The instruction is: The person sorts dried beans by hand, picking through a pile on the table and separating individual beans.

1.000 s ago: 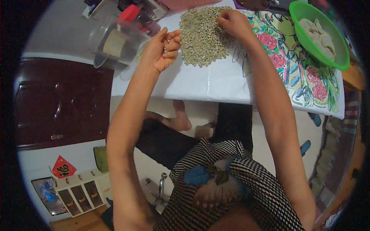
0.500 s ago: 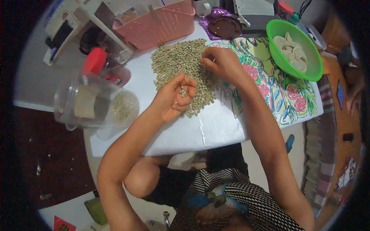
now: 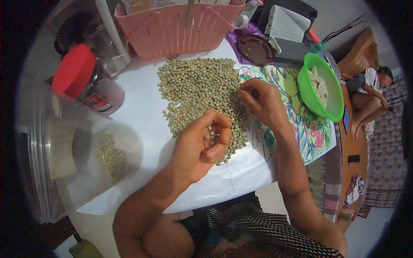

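Note:
A flat heap of dried green peas (image 3: 195, 88) is spread on the white table covering (image 3: 142, 112). My left hand (image 3: 193, 152) is cupped palm up over the near side of the heap, its fingers curled round several peas (image 3: 211, 135). At the heap's right edge hovers my right hand (image 3: 264, 103), thumb and fingertips drawn together; whether a pea is between them is hidden. Left of the heap a big clear plastic jar (image 3: 92, 185) lies on its side, with peas (image 3: 112, 152) gathered at its bottom end.
A red-lidded jar (image 3: 75, 71) stands at the left, behind the clear jar. Along the back are a pink basket (image 3: 172, 32) and a dark round lid (image 3: 256, 49). A green bowl (image 3: 305, 92) with pale dumplings sits at the right. Beyond it a person (image 3: 372, 92) sits on a wooden seat.
My view has shifted closer and tilted, so the table looks larger. My left hand still holds peas. My right hand has come down along the heap's right edge.

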